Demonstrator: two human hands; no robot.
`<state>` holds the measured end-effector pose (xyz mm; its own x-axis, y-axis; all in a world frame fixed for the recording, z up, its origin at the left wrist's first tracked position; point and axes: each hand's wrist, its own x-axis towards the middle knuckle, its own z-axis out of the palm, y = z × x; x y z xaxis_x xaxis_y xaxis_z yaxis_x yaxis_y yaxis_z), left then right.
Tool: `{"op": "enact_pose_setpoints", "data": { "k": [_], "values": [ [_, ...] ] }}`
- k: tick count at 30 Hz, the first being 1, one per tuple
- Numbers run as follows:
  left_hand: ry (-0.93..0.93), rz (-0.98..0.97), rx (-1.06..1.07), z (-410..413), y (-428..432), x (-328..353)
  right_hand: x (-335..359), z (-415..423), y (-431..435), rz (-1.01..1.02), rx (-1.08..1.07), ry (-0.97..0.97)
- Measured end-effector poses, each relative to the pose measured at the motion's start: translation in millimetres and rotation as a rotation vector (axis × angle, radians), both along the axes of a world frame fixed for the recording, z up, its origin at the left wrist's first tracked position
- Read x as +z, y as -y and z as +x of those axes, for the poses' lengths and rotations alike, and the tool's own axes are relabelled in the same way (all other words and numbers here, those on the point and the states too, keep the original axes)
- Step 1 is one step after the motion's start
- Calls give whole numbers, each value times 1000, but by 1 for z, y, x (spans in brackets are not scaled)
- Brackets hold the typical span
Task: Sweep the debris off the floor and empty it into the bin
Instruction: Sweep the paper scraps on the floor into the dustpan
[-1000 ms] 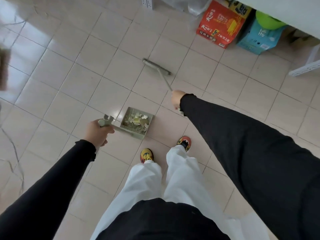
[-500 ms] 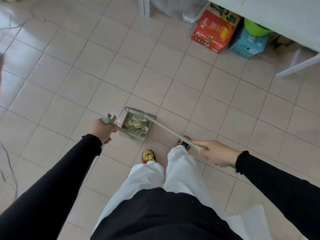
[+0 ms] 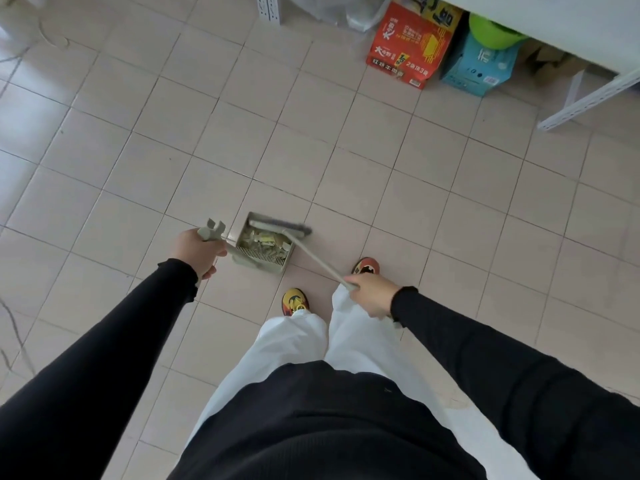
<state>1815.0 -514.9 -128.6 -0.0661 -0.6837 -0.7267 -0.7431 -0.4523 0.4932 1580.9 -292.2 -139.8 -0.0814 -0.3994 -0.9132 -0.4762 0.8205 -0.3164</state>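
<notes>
A grey-green dustpan (image 3: 258, 263) sits on the tiled floor just ahead of my feet, filled with yellowish scraps of debris (image 3: 266, 242). My left hand (image 3: 195, 249) grips the top of the dustpan's long handle. My right hand (image 3: 372, 296) grips the pole of a broom (image 3: 317, 259). The broom's head (image 3: 280, 227) lies across the far edge of the dustpan's mouth. No bin is in view.
A red carton (image 3: 403, 46) and a blue box (image 3: 479, 65) with a green object on top stand at the back right under a white table (image 3: 571, 26). A white metal leg (image 3: 588, 98) slants beside them. Clear plastic bags (image 3: 336, 10) lie at the back.
The broom swung back from a reach far out on the floor to the dustpan's mouth. My right hand pulled in close to my right leg. My left hand kept holding the dustpan handle.
</notes>
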Motion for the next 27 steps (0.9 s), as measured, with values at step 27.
{"op": "enact_pose_setpoints", "data": {
  "k": [27],
  "values": [
    [29,36,-686,-112,-63,-15,-47,-29,-126,39,-643,-154]
  ]
}}
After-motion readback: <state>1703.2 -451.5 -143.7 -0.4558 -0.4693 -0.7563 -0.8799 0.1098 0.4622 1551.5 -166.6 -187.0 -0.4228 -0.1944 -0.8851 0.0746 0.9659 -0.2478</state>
